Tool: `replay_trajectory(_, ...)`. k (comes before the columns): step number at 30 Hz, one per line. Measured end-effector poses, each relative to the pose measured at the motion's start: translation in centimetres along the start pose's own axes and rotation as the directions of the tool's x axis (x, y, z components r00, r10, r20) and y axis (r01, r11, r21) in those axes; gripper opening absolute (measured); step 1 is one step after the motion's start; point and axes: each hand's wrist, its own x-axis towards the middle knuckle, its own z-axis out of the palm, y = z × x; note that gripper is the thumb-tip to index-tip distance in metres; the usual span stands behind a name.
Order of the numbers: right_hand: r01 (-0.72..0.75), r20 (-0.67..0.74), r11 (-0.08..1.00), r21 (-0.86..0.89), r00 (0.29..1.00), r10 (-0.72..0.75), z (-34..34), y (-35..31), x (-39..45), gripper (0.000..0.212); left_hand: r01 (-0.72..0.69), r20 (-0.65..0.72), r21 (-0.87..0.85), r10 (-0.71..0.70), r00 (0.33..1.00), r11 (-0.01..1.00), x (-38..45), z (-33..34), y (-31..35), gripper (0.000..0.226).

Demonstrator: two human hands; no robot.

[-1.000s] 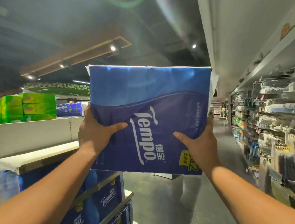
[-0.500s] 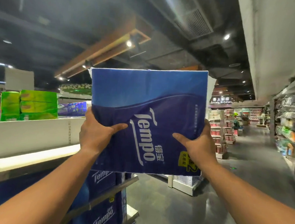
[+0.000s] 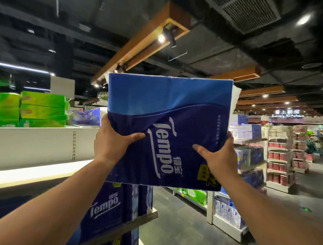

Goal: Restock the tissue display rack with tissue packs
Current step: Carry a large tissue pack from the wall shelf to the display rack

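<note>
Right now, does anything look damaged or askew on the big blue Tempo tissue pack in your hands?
No damage shows. The blue plastic-wrapped Tempo tissue pack is only creased where the left hand grips it; the right hand holds the other side.

Tissue pack (image 3: 168,111) between both hands, above shelved packs (image 3: 107,210); rack shelf (image 3: 34,172) left.

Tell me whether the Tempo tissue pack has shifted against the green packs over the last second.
Cannot tell: the Tempo tissue pack sits about equally far right of the green packs throughout, while the camera swings, so the background alone changes.
</note>
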Motion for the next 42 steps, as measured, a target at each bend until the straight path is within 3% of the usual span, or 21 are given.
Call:
replay_trajectory(14,0.023,0.249,0.962,0.272,0.964,-0.094,13.0,14.0,17.2,0.082,0.057,-0.287,0.212,0.006,0.958,0.976,8.1,12.7,-5.5,0.125)
replay_trajectory(22,-0.001,0.250,0.957,0.289,0.965,-0.074,23.8,19.4,23.7,0.094,0.010,-0.345,0.232,0.073,0.936,0.973,16.2,17.8,-12.6,0.120)
replay_trajectory(24,-0.003,0.258,0.949,0.316,0.963,-0.083,26.3,20.4,25.1,0.089,0.009,-0.356,0.229,0.075,0.931,0.973,18.3,18.8,-14.6,0.120)
replay_trajectory(35,-0.049,0.360,0.953,0.299,0.931,-0.066,39.7,29.3,31.0,0.080,0.065,-0.393,0.328,0.073,0.917,0.942,25.8,24.9,-25.9,0.123)
replay_trajectory(42,-0.119,0.460,0.952,0.280,0.888,-0.024,49.0,35.2,34.9,0.092,0.156,-0.420,0.369,0.015,0.907,0.916,30.7,29.4,-32.9,0.119)
